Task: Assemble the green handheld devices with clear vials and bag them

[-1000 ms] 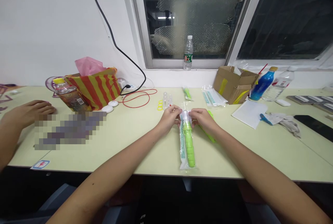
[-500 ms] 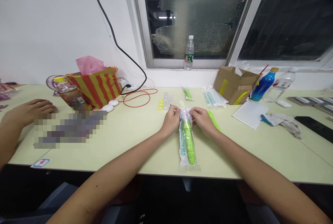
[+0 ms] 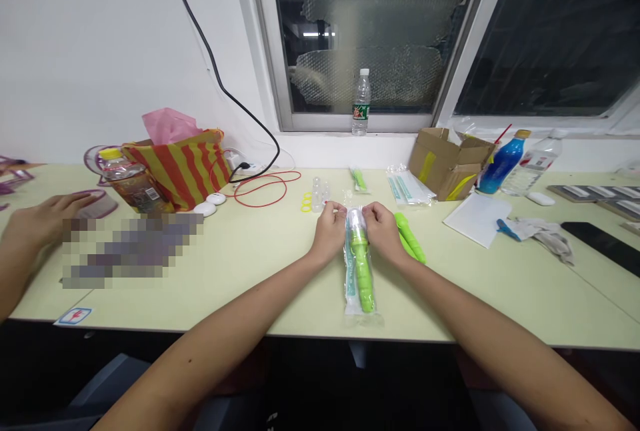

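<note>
A clear plastic bag (image 3: 367,319) lies upright in my view near the table's front edge. Inside are a green bamboo-shaped tube (image 3: 364,277) with a clear top and a slim white packet (image 3: 351,271) with teal print. My left hand (image 3: 330,227) pinches the upper left edge of the bag. Opposite it, my right hand (image 3: 381,227) pinches the upper right edge, both hands closed. Beside my right hand lie loose green pieces (image 3: 411,239). Clear small tubes (image 3: 317,194) and yellow rings (image 3: 307,202) sit beyond my left hand.
Behind are a small bagged green item (image 3: 359,179), packets with teal stripes (image 3: 407,187) and an open cardboard box (image 3: 445,164). Bottles (image 3: 505,161) and a glove (image 3: 543,234) lie right. At left, another person's hand (image 3: 43,221) is near a striped bag (image 3: 185,167).
Both my hands stay on the bag's upper edges, with only a slight shift. More of the green pieces shows beside my right hand. A round purple-rimmed item now shows by the other person's hand.
</note>
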A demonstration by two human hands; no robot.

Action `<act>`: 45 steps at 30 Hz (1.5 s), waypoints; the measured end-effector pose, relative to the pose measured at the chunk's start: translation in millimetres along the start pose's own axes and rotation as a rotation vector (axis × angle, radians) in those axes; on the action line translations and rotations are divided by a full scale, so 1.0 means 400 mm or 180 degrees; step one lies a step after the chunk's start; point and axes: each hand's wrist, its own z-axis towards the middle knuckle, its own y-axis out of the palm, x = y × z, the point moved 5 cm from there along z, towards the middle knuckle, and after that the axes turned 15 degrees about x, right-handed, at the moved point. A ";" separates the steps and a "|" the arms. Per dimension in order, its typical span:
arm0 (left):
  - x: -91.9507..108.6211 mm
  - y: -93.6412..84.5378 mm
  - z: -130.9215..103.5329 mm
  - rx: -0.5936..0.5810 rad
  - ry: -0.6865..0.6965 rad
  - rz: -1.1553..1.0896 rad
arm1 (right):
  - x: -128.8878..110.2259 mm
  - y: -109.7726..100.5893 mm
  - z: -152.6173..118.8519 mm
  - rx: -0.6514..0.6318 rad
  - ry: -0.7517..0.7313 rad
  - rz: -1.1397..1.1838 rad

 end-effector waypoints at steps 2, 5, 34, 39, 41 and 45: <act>0.000 -0.001 0.002 0.0097 -0.0037 0.0074 | 0.000 0.005 -0.001 0.0021 0.0003 0.0027; 0.003 -0.003 -0.002 0.0278 -0.0081 0.0184 | 0.001 0.015 -0.005 -0.0001 0.0075 0.0080; -0.015 0.002 0.011 -0.0129 -0.0796 -0.0919 | 0.045 -0.008 0.028 -0.0277 0.0906 0.0819; -0.010 0.001 0.014 -0.0166 -0.0668 -0.1114 | 0.050 -0.010 0.034 -0.0220 0.0998 0.0911; -0.008 0.001 0.018 -0.0190 -0.0608 -0.1128 | 0.051 -0.010 0.038 -0.0273 0.0987 0.0996; -0.003 0.000 0.026 -0.0190 -0.0613 -0.1103 | 0.045 -0.013 0.045 -0.0325 0.0903 0.1108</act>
